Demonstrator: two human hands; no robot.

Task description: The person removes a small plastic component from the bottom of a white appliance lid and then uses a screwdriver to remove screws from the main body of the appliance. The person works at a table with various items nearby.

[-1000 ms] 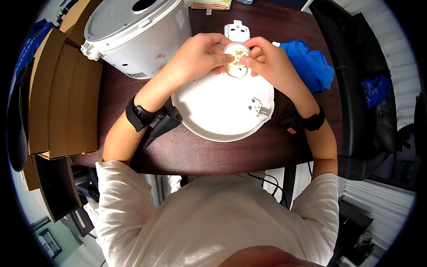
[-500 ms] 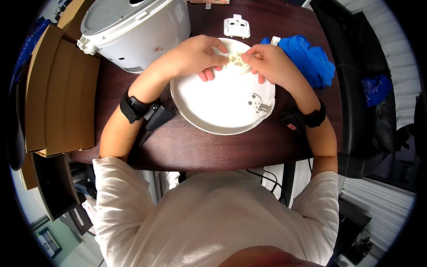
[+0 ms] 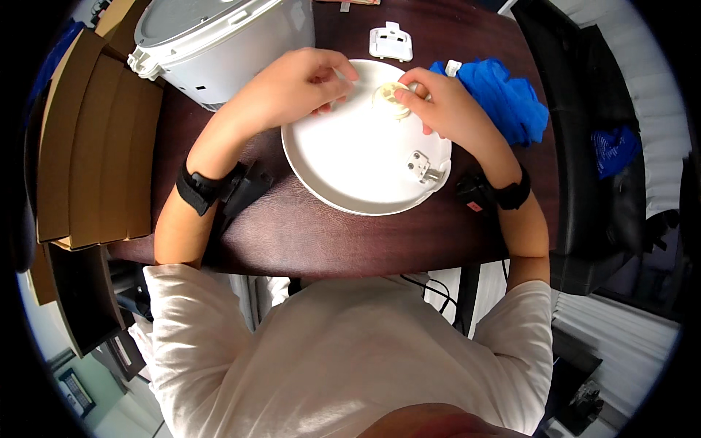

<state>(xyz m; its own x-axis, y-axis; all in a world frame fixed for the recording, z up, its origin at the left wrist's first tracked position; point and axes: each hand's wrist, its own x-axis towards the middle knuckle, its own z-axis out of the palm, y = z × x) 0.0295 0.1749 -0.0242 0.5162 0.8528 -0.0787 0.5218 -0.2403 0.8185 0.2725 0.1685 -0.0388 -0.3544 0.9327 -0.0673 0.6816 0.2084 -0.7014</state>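
Note:
A round white lid (image 3: pixel 358 157) lies flat on the dark brown table (image 3: pixel 307 237) in front of me. My right hand (image 3: pixel 445 109) pinches a small round cream-coloured cap (image 3: pixel 391 98) at the lid's far side. My left hand (image 3: pixel 296 84) rests on the lid's far left rim, fingers curled, thumb and fingertips close together; whether it holds anything is hidden. A small metal hinge piece (image 3: pixel 423 166) sits on the lid near its right edge. Both wrists wear black bands.
A white cooker body (image 3: pixel 212 36) stands at the far left. A small white plastic part (image 3: pixel 391 42) lies beyond the lid. Blue cloth (image 3: pixel 507 98) lies to the right, flat cardboard boxes (image 3: pixel 95 139) to the left, and a black chair (image 3: pixel 591 146) at the right.
The lid was tilted up toward me one second ago and now lies flat on the table. My hands stay at its far edge, with the right still on the cream cap.

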